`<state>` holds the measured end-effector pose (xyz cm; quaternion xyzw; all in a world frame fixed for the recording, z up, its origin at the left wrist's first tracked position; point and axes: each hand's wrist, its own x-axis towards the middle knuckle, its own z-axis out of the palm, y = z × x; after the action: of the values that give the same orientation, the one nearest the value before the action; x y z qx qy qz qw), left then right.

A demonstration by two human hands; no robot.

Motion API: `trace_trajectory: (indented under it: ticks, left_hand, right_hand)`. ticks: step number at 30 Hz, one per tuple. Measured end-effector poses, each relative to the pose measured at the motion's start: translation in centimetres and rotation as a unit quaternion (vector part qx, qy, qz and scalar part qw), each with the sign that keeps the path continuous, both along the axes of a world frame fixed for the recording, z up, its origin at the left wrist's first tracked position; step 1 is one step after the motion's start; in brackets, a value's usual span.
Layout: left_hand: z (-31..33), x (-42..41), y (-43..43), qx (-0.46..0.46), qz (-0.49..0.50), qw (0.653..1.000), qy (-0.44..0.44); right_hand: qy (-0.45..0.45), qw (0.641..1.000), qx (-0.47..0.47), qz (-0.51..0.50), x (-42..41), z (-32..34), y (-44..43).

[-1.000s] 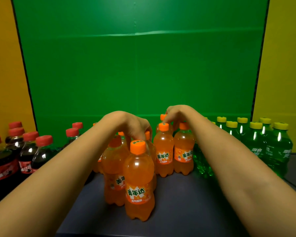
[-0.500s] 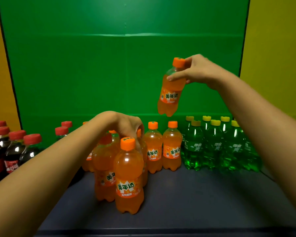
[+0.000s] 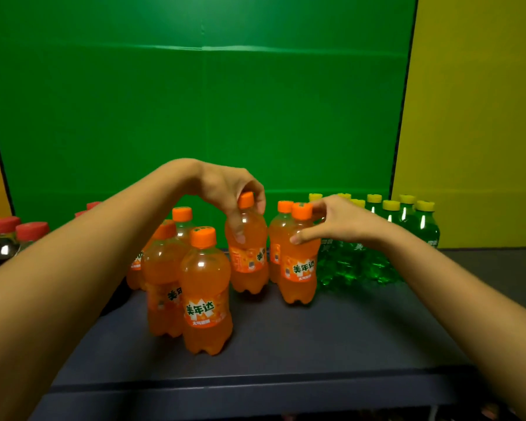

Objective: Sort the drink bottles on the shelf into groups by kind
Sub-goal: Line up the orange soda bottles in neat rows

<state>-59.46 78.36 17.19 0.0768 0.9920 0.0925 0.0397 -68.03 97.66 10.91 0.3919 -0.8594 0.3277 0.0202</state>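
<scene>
Orange soda bottles with orange caps stand in the middle of the dark shelf (image 3: pixel 286 344). My left hand (image 3: pixel 225 186) grips one orange bottle (image 3: pixel 249 262) from above, fingers curled round its cap and neck. Whether its base touches the shelf is unclear. My right hand (image 3: pixel 343 220) holds another orange bottle (image 3: pixel 298 275), thumb on its shoulder and fingers behind the neck; it stands upright next to the green bottles (image 3: pixel 425 226). A cluster of orange bottles (image 3: pixel 205 299) stands at front left under my left forearm.
Dark cola bottles with red caps (image 3: pixel 3 241) stand at the far left, partly hidden by my left arm. Green bottles with yellow caps fill the right back. A green backdrop (image 3: pixel 195 101) closes the rear. The shelf's front strip and right end are bare.
My right hand has brought the raised orange bottle down onto the shelf beside the green bottles. My left hand has left the front cluster and taken hold of another orange bottle further right.
</scene>
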Motion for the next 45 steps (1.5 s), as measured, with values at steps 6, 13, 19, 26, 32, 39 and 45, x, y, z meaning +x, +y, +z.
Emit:
trace_trajectory:
  ticks: [6, 13, 19, 26, 32, 39, 45]
  left_hand:
    - [-2.1, -0.8, 2.2, -0.059, -0.03, 0.996, -0.053]
    - [-3.0, -0.6, 1.5, -0.05, 0.059, 0.996, -0.051]
    - [-4.0, -0.5, 1.4, -0.066, 0.112, 0.99, 0.06]
    - [-3.6, -0.5, 1.0, -0.063, 0.07, 0.993, 0.075]
    - [-3.8, -0.8, 0.5, -0.03, 0.059, 0.995, 0.074]
    - [-3.0, 1.9, -2.3, 0.132, 0.057, 0.964, 0.225]
    - [-3.4, 6.1, -6.9, 0.147, 0.116, 0.939, 0.288]
  right_hand:
    - [-0.074, 0.994, -0.053, 0.053, -0.7, -1.9, -0.3]
    - [-0.114, 0.983, -0.134, 0.043, 0.3, -5.7, 0.4]
    - [-0.079, 0.975, -0.204, -0.023, 1.4, -10.0, -0.2]
    - [-0.078, 0.958, -0.275, -0.016, 1.7, -11.5, -0.8]
    - [-0.04, 0.959, -0.281, -0.023, 1.9, -11.9, -1.1]
    - [0.101, 0.948, -0.291, -0.077, 2.6, -10.7, -0.6]
    - [0.085, 0.94, -0.322, 0.072, 6.2, -6.2, -2.4]
